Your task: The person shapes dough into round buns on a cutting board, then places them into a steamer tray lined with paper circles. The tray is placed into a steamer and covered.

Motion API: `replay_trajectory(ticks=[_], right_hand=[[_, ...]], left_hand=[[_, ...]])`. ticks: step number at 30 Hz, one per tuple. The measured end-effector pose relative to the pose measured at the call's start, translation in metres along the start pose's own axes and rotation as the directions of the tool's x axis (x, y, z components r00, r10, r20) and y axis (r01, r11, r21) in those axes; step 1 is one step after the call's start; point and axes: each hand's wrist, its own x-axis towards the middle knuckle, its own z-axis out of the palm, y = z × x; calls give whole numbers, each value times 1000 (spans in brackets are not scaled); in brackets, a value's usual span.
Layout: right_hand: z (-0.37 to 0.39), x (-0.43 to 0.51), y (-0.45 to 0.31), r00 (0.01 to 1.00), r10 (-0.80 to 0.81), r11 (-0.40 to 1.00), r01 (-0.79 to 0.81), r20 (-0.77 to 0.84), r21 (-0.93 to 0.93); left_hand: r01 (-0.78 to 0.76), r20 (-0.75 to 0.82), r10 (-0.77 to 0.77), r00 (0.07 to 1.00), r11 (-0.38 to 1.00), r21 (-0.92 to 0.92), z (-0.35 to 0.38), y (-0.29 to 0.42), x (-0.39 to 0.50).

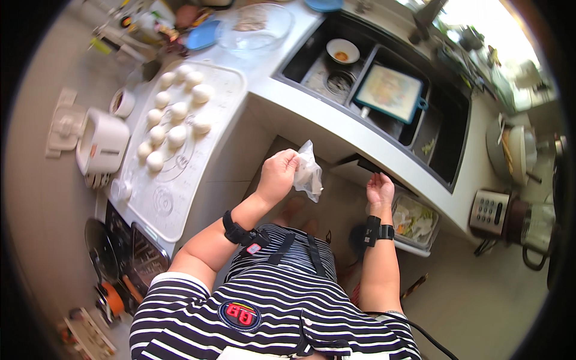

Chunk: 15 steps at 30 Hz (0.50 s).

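My left hand (280, 173) grips a crumpled clear plastic bag (308, 173) at its top, over the floor between the counters. Something pale shows through the bag's thin film. My right hand (380, 190) is near the front edge of the sink counter, palm turned up and fingers partly curled. Beside its fingers is the edge of a pale panel (353, 174) under the counter. Whether the fingers touch that panel is unclear. Below and right of this hand, a bin (434, 231) holds vegetable scraps (411, 218).
Several white dough balls (179, 110) lie on a translucent mat (180, 220) on the left counter. The black sink (445, 168) holds a white bowl (343, 50) and a teal-rimmed board (390, 92). A glass bowl (254, 31) stands behind. At right is a blender (490, 213).
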Motion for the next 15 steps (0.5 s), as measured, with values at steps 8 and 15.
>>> replay_trajectory(ticks=[8,15], right_hand=[[22,20,-16,993,-59,996,65,99,-57],[123,-169,51,749,357,605,270,558,-749]], left_hand=[[202,-112,-228,967,958,-205,-65,20,-76],[215,-324,-222,920,975,-58,-102,3,-125]])
